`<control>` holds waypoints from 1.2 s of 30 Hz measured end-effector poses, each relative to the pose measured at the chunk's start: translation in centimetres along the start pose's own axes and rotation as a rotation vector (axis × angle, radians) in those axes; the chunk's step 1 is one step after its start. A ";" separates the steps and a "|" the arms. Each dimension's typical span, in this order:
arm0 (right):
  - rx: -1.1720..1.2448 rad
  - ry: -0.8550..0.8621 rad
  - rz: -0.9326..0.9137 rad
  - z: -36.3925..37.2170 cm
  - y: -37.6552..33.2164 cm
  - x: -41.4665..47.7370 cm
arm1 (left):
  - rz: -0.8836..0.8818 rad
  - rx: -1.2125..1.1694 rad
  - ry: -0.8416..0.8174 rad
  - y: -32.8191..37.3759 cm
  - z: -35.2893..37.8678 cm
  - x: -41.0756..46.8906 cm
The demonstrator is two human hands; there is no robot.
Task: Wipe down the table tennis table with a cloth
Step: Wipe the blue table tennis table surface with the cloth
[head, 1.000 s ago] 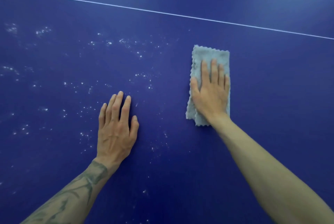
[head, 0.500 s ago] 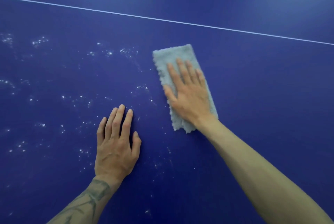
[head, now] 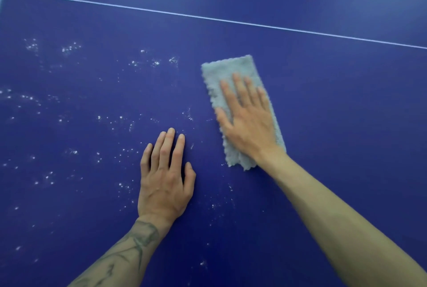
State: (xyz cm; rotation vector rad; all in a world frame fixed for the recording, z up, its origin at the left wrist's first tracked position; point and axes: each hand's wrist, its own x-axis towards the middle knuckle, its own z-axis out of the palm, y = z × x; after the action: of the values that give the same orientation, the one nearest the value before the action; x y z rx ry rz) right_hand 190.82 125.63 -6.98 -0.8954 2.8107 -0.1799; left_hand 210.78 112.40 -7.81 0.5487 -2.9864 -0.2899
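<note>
Head view — cloth: a pale grey folded cloth (head: 227,71) is laid flat on the blue worktop (head: 342,124), centre-right of the frame and below the white line (head: 231,21); its long side is tilted toward the upper left.
Head view — right hand: the right hand (head: 249,124) is spread on the cloth with straight fingers and presses it down; nothing is gripped or pinched.
Head view — left hand: the left hand (head: 165,178) is laid flat on bare worktop at lower centre, fingers straight and close together, nothing held. It is near the cloth's lower corner but apart from it.
Head view — specks: white specks (head: 69,49) are scattered over the left half of the frame; few are seen to the right of the cloth.
Risk — slipping: the cloth is only pressed, so it could bunch up or be left behind under the palm if pressure were eased on a quick stroke.
Risk — smearing: specks could be pushed into a line at the cloth's leading edge rather than picked up.
Risk — missed patch: specks lie close round the left hand, and any beneath it would be skipped unless it were lifted; the thumb could also be struck by a leftward stroke.
Hidden — cloth: the part under the palm is covered, and the number of folds cannot be told.
Hidden — blur: the right hand and the cloth's edges are softened.
Hidden — worktop: its edges are cut off and no net is shown; the pale strip at the upper left corner cannot be identified.
Hidden — specks: dust, powder or droplets — it cannot be told.
</note>
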 end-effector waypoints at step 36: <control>0.046 0.097 0.357 1.9 -7.4 -4.0 | 0.071 0.011 -0.062 -3.5 -1.0 -3.4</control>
State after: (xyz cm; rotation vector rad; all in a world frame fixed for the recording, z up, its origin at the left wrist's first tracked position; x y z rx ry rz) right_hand 198.56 121.85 -7.01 -0.3724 2.9824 -0.2394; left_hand 215.24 110.19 -7.78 0.4415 -3.0614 -0.2903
